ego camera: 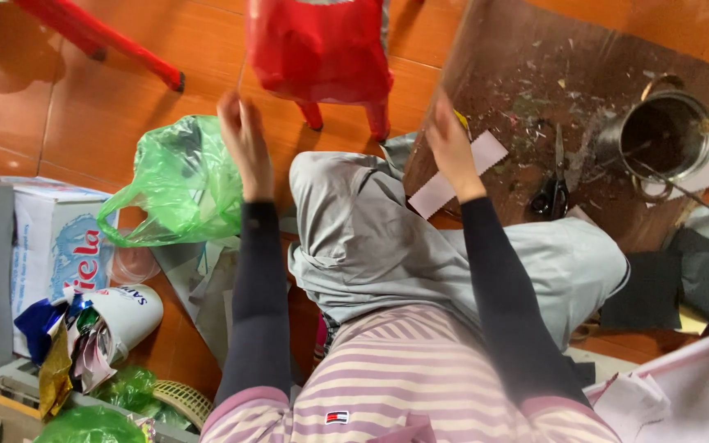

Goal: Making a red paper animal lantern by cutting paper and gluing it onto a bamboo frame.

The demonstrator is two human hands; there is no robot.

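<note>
In the middle of the frame, the right hand (451, 148) pinches a long white paper strip (458, 175) over the brown cardboard sheet (535, 98). The left hand (244, 139) is raised and blurry, so I cannot tell if it is open. The strip could slip or bend, because only one end is held, and black scissors (553, 184) lie near.

Home floor used as a craft corner
Orange tiled floor (125, 123), red plastic stool (322, 49), scrap-strewn brown cardboard sheet (535, 82), black-handled scissors (553, 184), round metal tin (666, 135).

Bright, even daylight with warm glare on the orange floor (125, 107). Soft shadows only. Slight motion blur on both hands.
</note>
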